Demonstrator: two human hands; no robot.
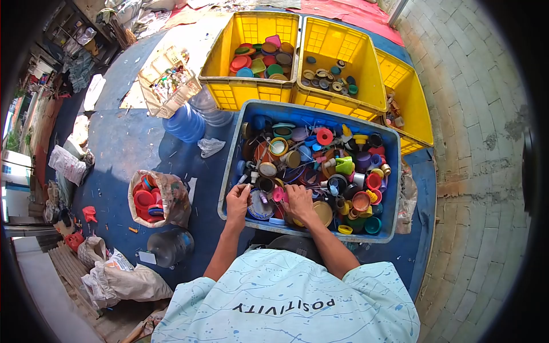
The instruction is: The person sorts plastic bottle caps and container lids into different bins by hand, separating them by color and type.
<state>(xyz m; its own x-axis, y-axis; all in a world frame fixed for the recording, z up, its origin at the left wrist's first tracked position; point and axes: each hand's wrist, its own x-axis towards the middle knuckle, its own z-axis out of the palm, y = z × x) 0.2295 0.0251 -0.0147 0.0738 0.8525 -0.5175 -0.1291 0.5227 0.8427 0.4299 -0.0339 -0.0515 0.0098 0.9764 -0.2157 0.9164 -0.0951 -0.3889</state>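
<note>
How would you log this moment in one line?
Left hand: pinched, contents unclear | Right hand: at bright pink plastic piece | Blue rectangular plastic tub: assorted coloured plastic caps

1. Yellow plastic crates: quantity 3; left crate (pixel 251 94), middle crate (pixel 337 103), right crate (pixel 414 100).
2. Blue rectangular tub (pixel 393 171): quantity 1.
3. Cream perforated basket (pixel 178 98): quantity 1.
4. Large translucent water jugs (pixel 184 123): quantity 3; 2 upright, 1 on its side.
5. Open sack (pixel 179 206): quantity 1.
6. Bare hands: quantity 2; 1 left hand (pixel 238 201), 1 right hand (pixel 300 201).
7. Plastic caps and lids (pixel 325 136) in the tub: several dozen; overlap prevents an exact count.
8. Round lids (pixel 238 64) in the left crate: more than ten; lower layers hidden.
9. Round caps (pixel 353 90) in the middle crate: more than ten.
10. Red lids (pixel 144 200) in the sack: several, overlapping.
</note>
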